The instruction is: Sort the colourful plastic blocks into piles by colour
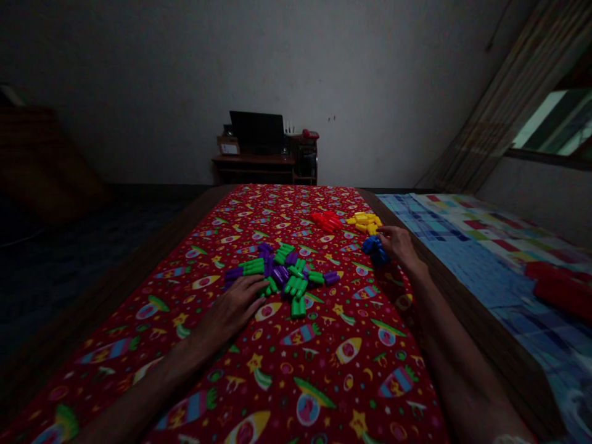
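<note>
My left hand [235, 305] lies flat on the red patterned cloth [300, 370], fingers stretched out and touching the near edge of a mixed pile of green and purple plastic blocks [282, 271]. My right hand [398, 245] reaches out to the right, its fingers curled on a small cluster of blue blocks [374, 250]. Just beyond it lie a heap of yellow blocks [365, 222] and a heap of red blocks [327, 220].
The cloth covers a long wooden table [462, 290]. A bed with a blue checked sheet [481, 246] runs along the right. A low desk with a dark screen [258, 132] stands at the far wall. Dark floor lies left.
</note>
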Available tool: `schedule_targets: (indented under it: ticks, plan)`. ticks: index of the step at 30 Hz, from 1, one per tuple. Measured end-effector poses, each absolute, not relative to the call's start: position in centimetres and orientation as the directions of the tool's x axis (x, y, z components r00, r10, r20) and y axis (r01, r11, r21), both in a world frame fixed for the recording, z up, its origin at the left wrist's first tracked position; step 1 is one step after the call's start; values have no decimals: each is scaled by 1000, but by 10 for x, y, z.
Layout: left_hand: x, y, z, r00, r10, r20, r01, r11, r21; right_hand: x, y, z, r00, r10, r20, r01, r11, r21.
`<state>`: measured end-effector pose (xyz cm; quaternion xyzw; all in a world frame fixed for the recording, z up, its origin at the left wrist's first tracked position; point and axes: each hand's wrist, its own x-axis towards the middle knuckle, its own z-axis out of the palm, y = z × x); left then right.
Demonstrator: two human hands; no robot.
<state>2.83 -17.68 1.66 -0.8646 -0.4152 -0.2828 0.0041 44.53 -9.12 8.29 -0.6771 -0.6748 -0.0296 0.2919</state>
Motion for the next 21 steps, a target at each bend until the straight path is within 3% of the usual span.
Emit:
schedule_targets:
  ticks: [4, 7, 10, 13, 17, 21]
  plan:
    - [34, -182, 21, 469, 718, 514, 739, -638, 217, 390, -99, 89, -174, 900, 399, 832, 351, -429]
    - [49, -189, 30, 506, 678, 532, 730, -666, 154, 355, -112, 89, -514, 846, 137, 749, 521, -409]
    - [72, -197, 36, 656, 597, 462, 654, -755, 48, 339, -124, 85, -628, 773, -87, 756, 580, -303]
    - [91, -198, 37, 721, 576, 385, 618, -786, 17, 335, -131, 79, -586, 809, -48, 797, 565, -214]
    - [97, -189, 33, 668, 612, 424, 661, -749, 40, 324, -137, 69, -662, 740, 121, 697, 666, -264]
    - [81, -182, 28, 591, 632, 502, 691, -718, 89, 309, -141, 61, -692, 701, 171, 649, 708, -279]
